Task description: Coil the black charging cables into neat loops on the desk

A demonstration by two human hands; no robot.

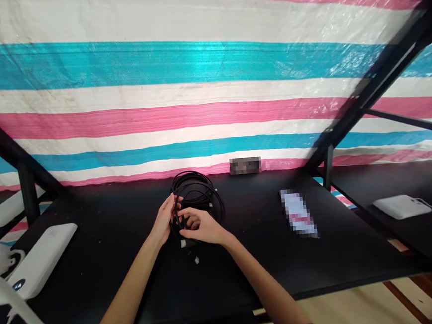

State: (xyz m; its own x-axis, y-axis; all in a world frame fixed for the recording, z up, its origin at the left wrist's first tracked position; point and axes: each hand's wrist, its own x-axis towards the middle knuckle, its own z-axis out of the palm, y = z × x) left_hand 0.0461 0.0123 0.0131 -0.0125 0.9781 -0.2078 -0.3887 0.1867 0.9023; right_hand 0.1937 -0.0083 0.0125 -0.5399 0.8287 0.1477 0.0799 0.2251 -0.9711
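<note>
Both my hands are at a coiled black cable (219, 201) in the middle of the black table. My left hand (164, 219) grips the left side of the loops, its fingers partly behind the cable. From the right, my right hand (202, 225) curls thumb and fingers around the same strands. Below the fingers hangs a cable plug (186, 243) with a pale metal end. A second plug (196, 259) lies lower, on the tabletop. More loops rest at the back, behind my hands.
On the left stand a long white device (44, 260) and a white lamp-like arm (21, 302) with cords. A blurred-out packet (298, 213) lies to the right, a small blurred box (245, 165) at the back. Black frame bars (364, 105) slope up either side; striped sheeting (182, 117) hangs behind.
</note>
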